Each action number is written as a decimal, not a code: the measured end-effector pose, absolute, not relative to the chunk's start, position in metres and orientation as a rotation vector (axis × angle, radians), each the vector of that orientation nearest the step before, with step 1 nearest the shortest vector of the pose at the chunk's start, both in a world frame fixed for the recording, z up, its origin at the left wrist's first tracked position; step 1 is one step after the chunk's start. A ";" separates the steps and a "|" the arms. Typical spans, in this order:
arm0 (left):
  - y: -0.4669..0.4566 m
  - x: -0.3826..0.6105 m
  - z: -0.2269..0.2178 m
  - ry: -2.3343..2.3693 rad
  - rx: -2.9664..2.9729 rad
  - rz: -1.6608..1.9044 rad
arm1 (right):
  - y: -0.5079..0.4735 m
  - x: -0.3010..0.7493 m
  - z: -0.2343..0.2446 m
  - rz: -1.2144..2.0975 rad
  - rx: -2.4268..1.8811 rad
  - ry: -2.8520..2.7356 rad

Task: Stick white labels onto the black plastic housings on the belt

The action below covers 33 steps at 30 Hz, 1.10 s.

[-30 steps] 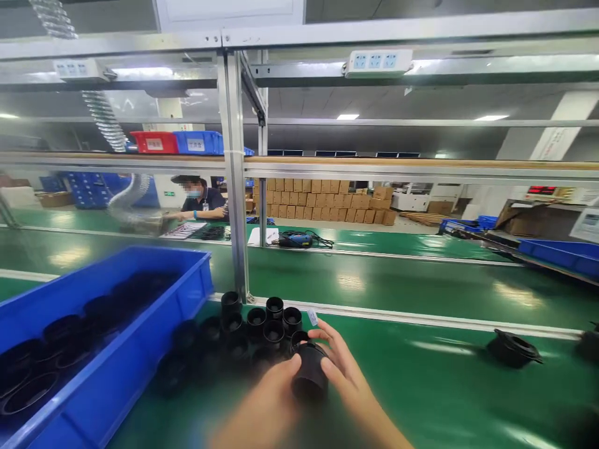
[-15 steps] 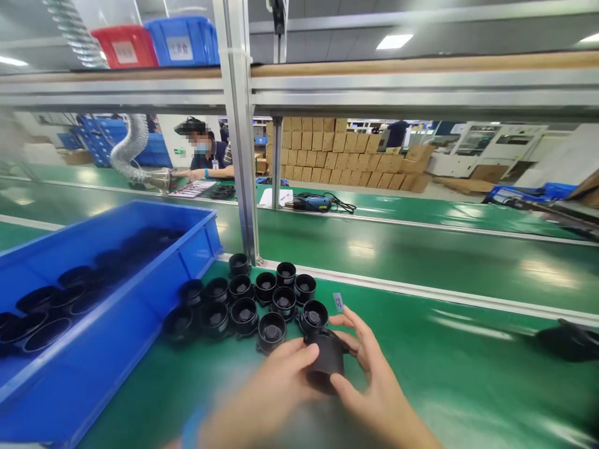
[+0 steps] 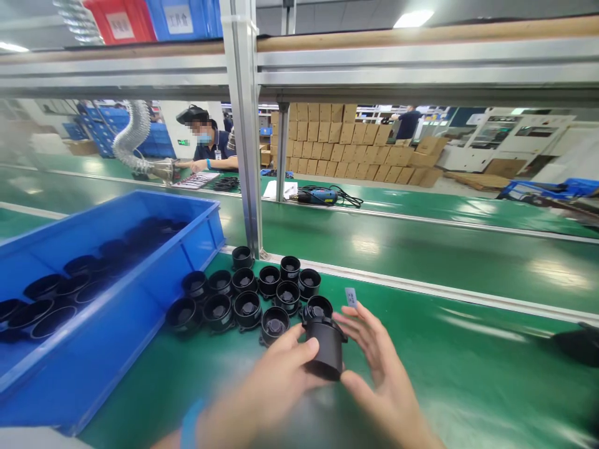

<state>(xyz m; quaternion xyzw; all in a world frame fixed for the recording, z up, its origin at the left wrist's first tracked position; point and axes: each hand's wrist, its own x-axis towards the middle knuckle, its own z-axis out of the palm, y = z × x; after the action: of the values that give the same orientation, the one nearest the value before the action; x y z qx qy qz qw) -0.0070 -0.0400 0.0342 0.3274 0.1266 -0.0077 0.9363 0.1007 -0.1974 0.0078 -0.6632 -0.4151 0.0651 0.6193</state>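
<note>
My left hand (image 3: 285, 362) is closed around a black cylindrical housing (image 3: 325, 349), with the thumb on its side. The housing is tilted, its flanged end up and away from me. My right hand (image 3: 374, 355) is beside it on the right, fingers curved and apart, the thumb tip close to the housing's lower edge. A small pale label (image 3: 350, 297) with dark print sits at the right index fingertip. I cannot tell whether it is stuck or pinched there. Just beyond my hands, several similar black housings (image 3: 247, 308) stand open side up on the green work surface (image 3: 449, 374).
A blue bin (image 3: 154, 293) holding more black housings is on the left. A metal post (image 3: 243, 137) rises behind the group of housings. On the far bench are a blue corded tool (image 3: 318, 196) and a co-worker (image 3: 208, 143). A dark object (image 3: 578, 344) lies far right.
My right hand has moved slightly away from the housing, opening a gap, and the label has moved with it. The housing is turned a little in my left hand. The camera view has shifted.
</note>
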 end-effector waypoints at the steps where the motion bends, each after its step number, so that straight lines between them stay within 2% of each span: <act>1: -0.039 -0.006 0.034 0.277 0.654 0.012 | -0.199 0.102 0.011 0.088 -1.508 -0.910; 6: -0.034 -0.002 0.036 0.303 0.614 0.094 | -0.210 0.109 0.018 -0.093 -1.511 -0.570; 13: -0.036 0.000 0.039 0.295 0.657 0.120 | -0.207 0.103 0.022 0.188 -1.658 -0.514; 20: -0.041 -0.001 0.037 0.279 0.700 0.119 | -0.200 0.098 0.027 0.458 -1.558 -0.416; 33: -0.046 -0.005 0.026 0.259 0.863 0.140 | -0.193 0.070 0.045 0.435 -1.603 -0.366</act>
<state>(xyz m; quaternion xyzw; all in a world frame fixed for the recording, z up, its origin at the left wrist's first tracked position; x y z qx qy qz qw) -0.0049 -0.0455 0.0261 0.4167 0.1249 0.0677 0.8979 0.0703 -0.1931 0.0448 -0.7082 -0.1615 0.1921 0.6599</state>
